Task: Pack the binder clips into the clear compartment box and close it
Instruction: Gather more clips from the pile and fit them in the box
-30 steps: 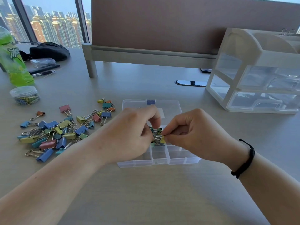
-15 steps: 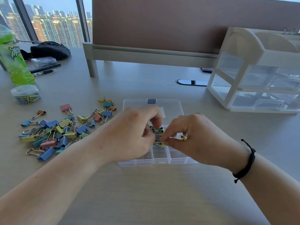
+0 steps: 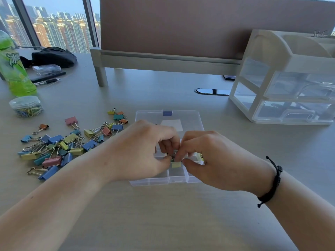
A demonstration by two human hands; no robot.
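Fingertips of your left hand point(image 3: 145, 151) and right hand point(image 3: 215, 160) pinched a yellow binder clip point(image 3: 176, 164) over the clear compartment box point(image 3: 178, 179), mid-table; its lid label was unreadable.

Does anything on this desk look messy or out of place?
Only the binder clips: they lie in a loose, jumbled heap on the desk, left of the clear compartment box. Nothing looks spilled or broken.

high-rise office: desk point(image 3: 163, 223) with partition panel point(image 3: 181, 24), drawer organizer point(image 3: 290, 78), pens point(image 3: 48, 81), towers through window point(image 3: 54, 33).
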